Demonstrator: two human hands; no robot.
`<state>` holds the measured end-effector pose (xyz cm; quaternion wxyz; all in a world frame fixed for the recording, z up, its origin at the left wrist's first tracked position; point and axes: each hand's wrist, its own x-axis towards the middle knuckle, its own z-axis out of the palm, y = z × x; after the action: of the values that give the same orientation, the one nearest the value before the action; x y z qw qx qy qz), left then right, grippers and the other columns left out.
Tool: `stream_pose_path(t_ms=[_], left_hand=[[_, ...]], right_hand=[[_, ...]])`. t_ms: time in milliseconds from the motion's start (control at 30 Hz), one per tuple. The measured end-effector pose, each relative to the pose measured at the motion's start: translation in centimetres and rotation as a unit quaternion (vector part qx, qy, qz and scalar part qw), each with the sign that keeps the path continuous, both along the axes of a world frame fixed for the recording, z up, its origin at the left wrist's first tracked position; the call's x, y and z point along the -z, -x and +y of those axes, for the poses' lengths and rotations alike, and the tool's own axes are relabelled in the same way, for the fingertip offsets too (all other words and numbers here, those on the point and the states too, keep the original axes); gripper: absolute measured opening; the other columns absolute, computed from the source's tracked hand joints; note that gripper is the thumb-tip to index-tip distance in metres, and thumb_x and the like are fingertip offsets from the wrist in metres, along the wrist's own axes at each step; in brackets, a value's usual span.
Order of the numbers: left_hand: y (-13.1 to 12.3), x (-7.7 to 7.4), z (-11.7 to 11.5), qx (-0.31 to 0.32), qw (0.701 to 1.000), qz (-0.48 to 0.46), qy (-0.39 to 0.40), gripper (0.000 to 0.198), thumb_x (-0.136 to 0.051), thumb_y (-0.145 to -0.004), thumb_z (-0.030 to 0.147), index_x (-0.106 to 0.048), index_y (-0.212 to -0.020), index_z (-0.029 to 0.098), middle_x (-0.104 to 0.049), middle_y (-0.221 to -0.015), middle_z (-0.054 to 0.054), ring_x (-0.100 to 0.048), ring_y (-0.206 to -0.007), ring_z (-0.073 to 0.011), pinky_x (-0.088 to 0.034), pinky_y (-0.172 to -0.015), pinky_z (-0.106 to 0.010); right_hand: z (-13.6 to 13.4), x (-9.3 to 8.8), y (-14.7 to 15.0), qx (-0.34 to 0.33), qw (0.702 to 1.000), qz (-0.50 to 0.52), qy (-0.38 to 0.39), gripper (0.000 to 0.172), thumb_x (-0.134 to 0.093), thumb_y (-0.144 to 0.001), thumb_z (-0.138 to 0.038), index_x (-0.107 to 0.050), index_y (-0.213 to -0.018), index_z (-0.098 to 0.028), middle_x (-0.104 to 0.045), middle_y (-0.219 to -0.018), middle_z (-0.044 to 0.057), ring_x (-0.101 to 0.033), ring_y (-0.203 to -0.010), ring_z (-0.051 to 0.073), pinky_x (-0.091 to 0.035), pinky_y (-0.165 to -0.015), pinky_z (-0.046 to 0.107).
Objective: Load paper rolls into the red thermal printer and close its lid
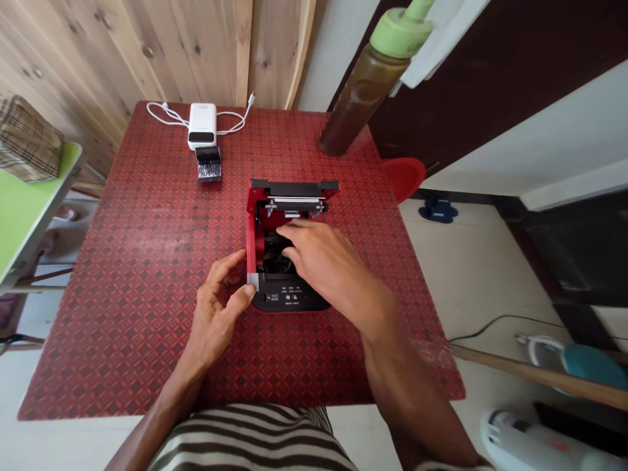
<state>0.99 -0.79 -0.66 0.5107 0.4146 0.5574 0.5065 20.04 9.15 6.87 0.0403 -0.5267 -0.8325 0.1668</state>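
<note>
A small red and black printer (284,297) sits in the middle of the red patterned table (147,261) with its lid flipped open toward the far side. My right hand (326,261) reaches into the open compartment, fingers curled down inside; what they touch is hidden. My left hand (220,304) rests at the printer's near left corner, thumb and fingers pressed against its red side wall, steadying it.
A white power bank (202,124) with a white cable and a small black roll (209,163) lie at the table's far side. A tall brown bottle with a green cap (366,85) stands at the far right corner. A green-topped table (24,203) stands left.
</note>
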Motion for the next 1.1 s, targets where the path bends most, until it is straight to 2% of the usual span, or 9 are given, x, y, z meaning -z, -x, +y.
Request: stream_pose_path(t_ms=[100, 200, 267, 400, 500, 700, 800, 900, 1100], left_hand=[[0.1, 0.0, 0.0, 0.003, 1.0, 0.002, -0.001, 0.052, -0.083, -0.094, 0.048, -0.081, -0.142, 0.028, -0.077, -0.145, -0.011, -0.073, -0.134, -0.0366, -0.058, -0.117, -0.056], [0.2, 0.1, 0.0, 0.004, 1.0, 0.002, -0.003, 0.053, -0.082, -0.095, 0.046, -0.08, -0.145, 0.029, -0.077, -0.147, -0.01, -0.072, -0.138, -0.0371, -0.055, -0.122, -0.057], [0.3, 0.1, 0.0, 0.002, 1.0, 0.008, -0.005, 0.052, -0.082, -0.096, 0.045, -0.08, -0.145, 0.029, -0.077, -0.148, -0.01, -0.071, -0.138, -0.0367, -0.055, -0.122, -0.056], [0.5, 0.1, 0.1, 0.009, 1.0, 0.012, -0.005, 0.052, -0.082, -0.095, 0.045, -0.08, -0.144, 0.027, -0.078, -0.143, -0.01, -0.073, -0.131, -0.0355, -0.056, -0.117, -0.054], [0.5, 0.0, 0.1, 0.013, 1.0, 0.014, -0.001, 0.054, -0.082, -0.095, 0.047, -0.078, -0.145, 0.026, -0.079, -0.138, -0.011, -0.075, -0.125, -0.0344, -0.057, -0.114, -0.053], [0.2, -0.6, 0.0, 0.02, 1.0, 0.021, -0.001, 0.053, -0.08, -0.098, 0.048, -0.076, -0.145, 0.024, -0.079, -0.136, -0.012, -0.076, -0.121, -0.0325, -0.06, -0.108, -0.05], [0.5, -1.1, 0.0, 0.037, 0.999, 0.033, 0.004, 0.056, -0.078, -0.1, 0.053, -0.074, -0.148, 0.024, -0.081, -0.137, -0.013, -0.077, -0.122, -0.0341, -0.061, -0.109, -0.053], [1.0, -1.8, 0.7, 0.048, 0.997, 0.055, -0.004, 0.061, -0.076, -0.102, 0.061, -0.072, -0.149, 0.024, -0.08, -0.143, -0.015, -0.076, -0.13, -0.0379, -0.06, -0.113, -0.058], [1.1, -3.1, 6.9, -0.013, 0.983, 0.116, -0.142, 0.071, -0.075, -0.1, 0.077, -0.072, -0.153, 0.029, -0.071, -0.16, -0.013, -0.068, -0.142, -0.0373, -0.055, -0.118, -0.057]], right_hand=[[-1.0, -0.8, -1.6, -0.042, 0.991, 0.124, -0.009, 0.038, -0.054, -0.111, -0.006, -0.087, -0.11, -0.025, -0.088, -0.123, 0.007, -0.082, -0.108, 0.025, -0.062, -0.101, 0.039], [-1.8, -1.1, -2.5, -0.084, 0.981, 0.173, 0.009, 0.022, -0.069, -0.11, -0.016, -0.088, -0.116, -0.025, -0.088, -0.123, 0.005, -0.08, -0.116, 0.026, -0.061, -0.108, 0.041], [-1.9, -1.1, -2.6, -0.106, 0.979, 0.173, 0.037, 0.017, -0.072, -0.109, -0.016, -0.088, -0.109, -0.024, -0.089, -0.117, 0.004, -0.079, -0.112, 0.026, -0.06, -0.106, 0.04], [-1.5, -0.7, -2.6, -0.114, 0.973, 0.186, 0.072, 0.031, -0.065, -0.113, -0.014, -0.083, -0.09, -0.022, -0.086, -0.1, 0.003, -0.077, -0.094, 0.02, -0.056, -0.094, 0.035], [-1.3, -0.6, -3.0, -0.095, 0.973, 0.199, 0.072, 0.029, -0.064, -0.112, -0.013, -0.082, -0.09, -0.022, -0.083, -0.097, 0.002, -0.076, -0.09, 0.018, -0.055, -0.091, 0.032], [-1.0, -0.3, -3.2, -0.112, 0.969, 0.205, 0.08, 0.029, -0.061, -0.112, -0.012, -0.077, -0.09, -0.021, -0.08, -0.093, 0.002, -0.074, -0.087, 0.018, -0.053, -0.089, 0.031], [-1.3, 0.0, -3.1, -0.092, 0.968, 0.234, 0.019, 0.028, -0.059, -0.114, -0.013, -0.074, -0.092, -0.022, -0.08, -0.095, 0.002, -0.074, -0.089, 0.019, -0.055, -0.089, 0.032], [-2.3, 0.4, -3.3, -0.081, 0.949, 0.291, -0.094, 0.023, -0.061, -0.115, -0.013, -0.075, -0.099, -0.021, -0.079, -0.098, 0.003, -0.075, -0.092, 0.019, -0.058, -0.089, 0.032], [-5.4, 1.4, -3.0, -0.079, 0.928, 0.272, -0.242, 0.018, -0.066, -0.111, -0.004, -0.079, -0.107, -0.015, -0.08, -0.099, 0.007, -0.073, -0.09, 0.02, -0.062, -0.084, 0.033]])
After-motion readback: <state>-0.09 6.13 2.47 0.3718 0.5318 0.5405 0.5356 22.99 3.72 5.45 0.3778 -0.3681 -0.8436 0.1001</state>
